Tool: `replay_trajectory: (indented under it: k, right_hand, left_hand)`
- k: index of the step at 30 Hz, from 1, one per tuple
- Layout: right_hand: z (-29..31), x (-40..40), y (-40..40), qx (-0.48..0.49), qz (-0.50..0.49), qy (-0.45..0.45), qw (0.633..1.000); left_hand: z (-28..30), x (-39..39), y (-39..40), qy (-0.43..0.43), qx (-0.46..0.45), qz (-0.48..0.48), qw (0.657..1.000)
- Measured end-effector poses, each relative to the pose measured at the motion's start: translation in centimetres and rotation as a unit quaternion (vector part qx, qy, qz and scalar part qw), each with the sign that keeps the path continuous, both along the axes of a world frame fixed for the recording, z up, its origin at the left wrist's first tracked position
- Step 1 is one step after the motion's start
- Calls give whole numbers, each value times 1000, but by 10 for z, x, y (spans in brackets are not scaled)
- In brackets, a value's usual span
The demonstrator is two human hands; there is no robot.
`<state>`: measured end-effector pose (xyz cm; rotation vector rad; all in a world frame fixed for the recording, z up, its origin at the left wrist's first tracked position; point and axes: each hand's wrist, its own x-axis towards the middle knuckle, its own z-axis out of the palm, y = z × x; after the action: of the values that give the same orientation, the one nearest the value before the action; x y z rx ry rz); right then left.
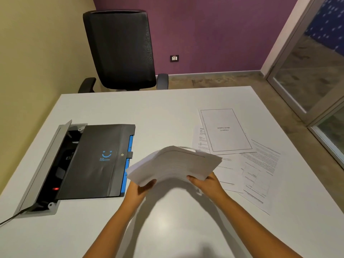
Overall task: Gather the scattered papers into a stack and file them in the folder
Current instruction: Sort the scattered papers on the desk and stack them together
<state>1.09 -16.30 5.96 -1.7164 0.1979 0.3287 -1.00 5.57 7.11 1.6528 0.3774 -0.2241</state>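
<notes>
Papers point(175, 164) gathered so far sag between her left hand point(143, 187) and right hand point(206, 183), each gripping an edge; loose sheets point(256, 170) need collecting before the folder point(96, 161).

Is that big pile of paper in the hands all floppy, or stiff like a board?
Probably floppy: the paper stack arches up between the left hand and right hand, its edges drooping. Its thickness suggests some weight. The sheets look loose and fanned, so they might slide apart if tilted.
</notes>
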Motion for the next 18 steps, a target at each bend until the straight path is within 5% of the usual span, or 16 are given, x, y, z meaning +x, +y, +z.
replay_trajectory:
  k: [5, 14, 18]
  right_hand:
    - [-22, 2, -3, -107, 2, 30, 994]
    - [-31, 4, -6, -93, 43, 57, 993]
    - [-52, -3, -18, -281, 81, 21, 956]
  left_hand:
    - [-12, -1, -13, -21, 52, 46, 997]
    - [-34, -8, -6, 66, 61, 102, 991]
    - [-45, -13, 7, 154, 34, 121, 980]
